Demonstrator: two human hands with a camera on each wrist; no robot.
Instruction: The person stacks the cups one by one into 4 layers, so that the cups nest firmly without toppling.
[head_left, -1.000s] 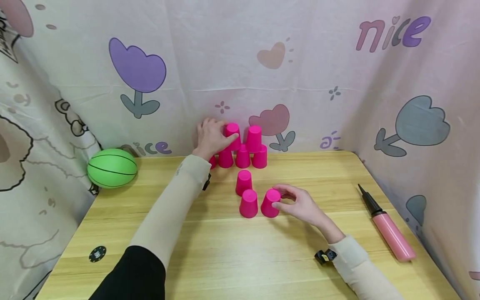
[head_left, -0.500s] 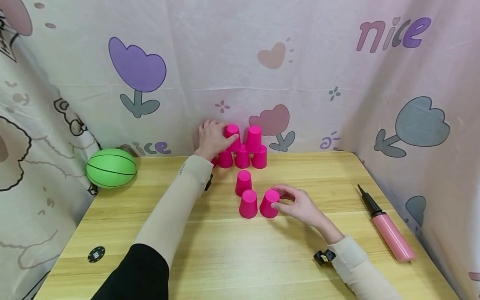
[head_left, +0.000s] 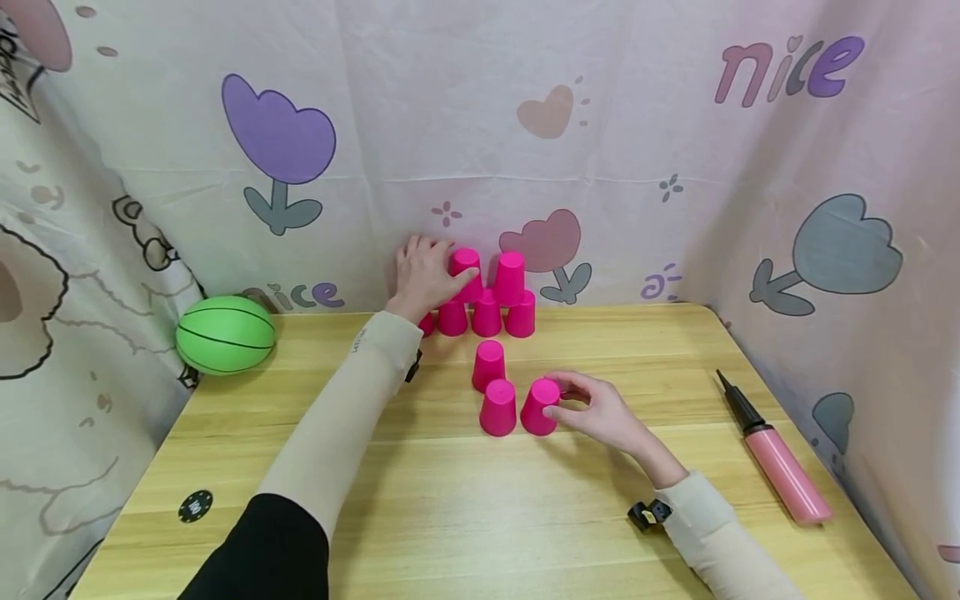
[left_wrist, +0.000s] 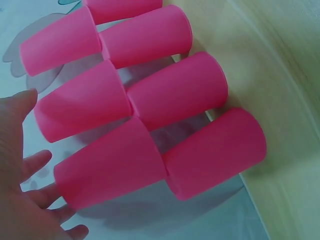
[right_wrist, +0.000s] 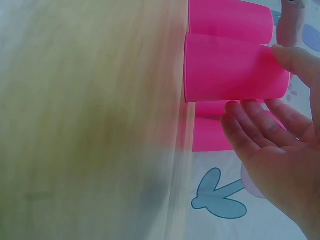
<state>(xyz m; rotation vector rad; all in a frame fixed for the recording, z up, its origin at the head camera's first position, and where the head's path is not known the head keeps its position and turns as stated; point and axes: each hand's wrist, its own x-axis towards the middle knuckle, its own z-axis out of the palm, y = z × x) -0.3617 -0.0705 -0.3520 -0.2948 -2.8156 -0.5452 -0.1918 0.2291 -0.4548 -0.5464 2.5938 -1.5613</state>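
At the back of the table my left hand [head_left: 425, 275] is beside the upper row of a two-row stack of pink plastic cups, all upside down. In the left wrist view its fingers spread around the top of the end upper cup [left_wrist: 110, 165], and the thumb lies by the middle upper cup [left_wrist: 82, 102]. Further forward, my right hand [head_left: 600, 408] holds a pink cup [head_left: 540, 408] at its side, thumb in front and fingers behind. This cup stands upside down on the table. Left of it are another pink cup [head_left: 498, 408] and one slightly farther back [head_left: 488, 365].
A green ball [head_left: 225, 336] sits at the table's back left corner. A black poker chip [head_left: 196, 506] lies at the front left. On the right is a pink hand pump [head_left: 783, 471] with a black nozzle. A printed curtain [head_left: 450, 108] hangs behind the table [head_left: 480, 517].
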